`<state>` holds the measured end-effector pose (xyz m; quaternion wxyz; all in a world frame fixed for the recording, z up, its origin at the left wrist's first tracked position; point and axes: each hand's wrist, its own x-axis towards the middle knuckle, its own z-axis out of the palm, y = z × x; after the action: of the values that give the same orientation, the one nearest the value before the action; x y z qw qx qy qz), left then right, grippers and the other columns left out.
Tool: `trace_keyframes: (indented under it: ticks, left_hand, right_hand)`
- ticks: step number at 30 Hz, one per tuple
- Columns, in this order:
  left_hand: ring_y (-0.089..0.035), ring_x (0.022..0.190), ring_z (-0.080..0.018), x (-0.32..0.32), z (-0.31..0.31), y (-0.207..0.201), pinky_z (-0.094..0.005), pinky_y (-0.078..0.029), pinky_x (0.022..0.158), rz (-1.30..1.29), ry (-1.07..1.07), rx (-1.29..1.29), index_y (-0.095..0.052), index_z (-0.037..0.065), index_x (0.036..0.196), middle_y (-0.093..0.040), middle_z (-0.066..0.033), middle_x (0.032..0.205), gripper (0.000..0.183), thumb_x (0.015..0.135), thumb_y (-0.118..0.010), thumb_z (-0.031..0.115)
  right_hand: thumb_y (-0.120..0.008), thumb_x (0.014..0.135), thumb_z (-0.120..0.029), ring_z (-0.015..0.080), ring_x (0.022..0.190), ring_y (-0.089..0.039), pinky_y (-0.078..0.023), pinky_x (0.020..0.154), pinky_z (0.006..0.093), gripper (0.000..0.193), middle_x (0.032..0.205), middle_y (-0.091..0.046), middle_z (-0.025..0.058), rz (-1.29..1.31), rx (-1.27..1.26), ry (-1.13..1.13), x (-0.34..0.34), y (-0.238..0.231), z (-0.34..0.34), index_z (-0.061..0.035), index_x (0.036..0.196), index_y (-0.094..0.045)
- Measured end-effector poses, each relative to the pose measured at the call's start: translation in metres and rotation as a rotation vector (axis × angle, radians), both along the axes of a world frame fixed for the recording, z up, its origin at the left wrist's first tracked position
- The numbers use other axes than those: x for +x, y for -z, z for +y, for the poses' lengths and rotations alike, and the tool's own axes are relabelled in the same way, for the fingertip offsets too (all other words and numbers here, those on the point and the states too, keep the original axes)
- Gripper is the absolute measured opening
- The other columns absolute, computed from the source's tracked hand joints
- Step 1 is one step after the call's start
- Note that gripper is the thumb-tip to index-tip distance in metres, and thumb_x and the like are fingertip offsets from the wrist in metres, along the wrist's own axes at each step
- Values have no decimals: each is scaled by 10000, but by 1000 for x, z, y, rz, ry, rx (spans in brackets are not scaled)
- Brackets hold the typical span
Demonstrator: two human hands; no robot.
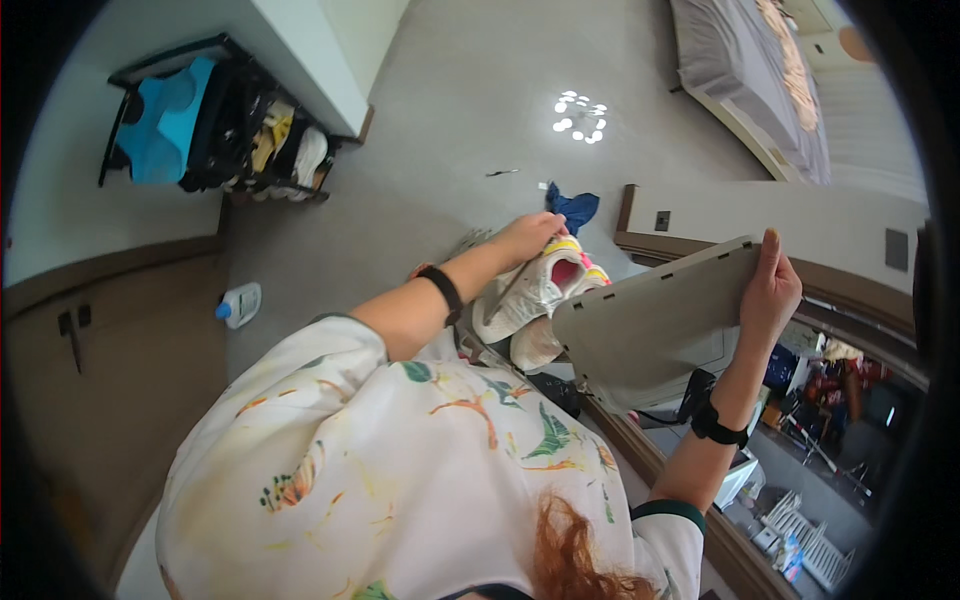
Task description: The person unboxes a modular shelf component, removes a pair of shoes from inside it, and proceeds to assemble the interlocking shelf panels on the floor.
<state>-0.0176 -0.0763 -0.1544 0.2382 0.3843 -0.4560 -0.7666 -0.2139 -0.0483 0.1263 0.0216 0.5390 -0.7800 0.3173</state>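
Observation:
My left hand [535, 236] reaches over a pair of white sneakers with yellow and pink trim. Its closed fingertips are at the heel of the nearer sneaker [527, 292]; their exact hold is partly hidden. Just beyond those fingers is a crumpled dark blue cloth [573, 208]. My right hand [769, 292] grips the far right edge of a flat beige panel [655, 312], thumb upward. The panel is tilted, with small dark slots along its edge. It covers part of the sneakers' right side. Under the panel, beside my right wrist, is a small black object [695, 393].
At the left stand a black rack [225, 120] with shoes, a bright blue plastic piece [165, 120] and a white bottle [240, 305] with a blue cap. A bed [735, 85] is far right. Past a sill at right lie a white folded rack [810, 535] and clutter.

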Motion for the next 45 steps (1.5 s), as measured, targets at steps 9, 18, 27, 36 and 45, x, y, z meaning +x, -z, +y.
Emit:
trace_keyframes:
  ticks: [9,18,27,36,45]
  left_hand:
    - [-536,903,-167,5,-4,-179,-284,-405,847,169,240,-462,-579,40,1006,-590,-61,960,207,824,-566,137]
    - [-553,803,-199,-6,5,-214,-371,-445,858,142,-292,-1436,-619,73,751,-584,-42,811,249,592,-583,-115]
    - [-524,843,-186,3,28,-206,-437,-412,933,109,-337,-1622,-650,123,723,-475,-26,829,290,578,-616,-126]
    - [-544,821,-201,17,33,-203,-433,-442,903,94,-340,-1638,-488,81,758,-463,-39,801,313,585,-649,-124]
    - [-511,829,-175,31,35,-195,-460,-367,973,119,-265,-1549,-362,70,927,-408,-59,897,435,672,-692,-55]
  right_hand:
    - [-627,784,-263,98,520,-317,-279,486,207,308,556,-369,-5,131,-313,90,-16,-41,82,-19,679,-470]
    - [-573,594,-33,216,684,-484,-436,575,320,196,742,-515,23,553,-301,-531,31,-33,202,-145,724,-477]
    - [-558,575,-3,204,680,-477,-500,634,340,189,717,-510,37,558,-378,-392,33,30,229,-122,680,-454]
    - [-530,566,19,203,674,-467,-502,616,325,218,714,-516,42,515,-429,-410,35,49,231,-121,667,-396]
    - [-525,580,56,219,653,-458,-486,574,338,232,720,-528,64,468,-478,-479,31,62,230,-91,657,-363]
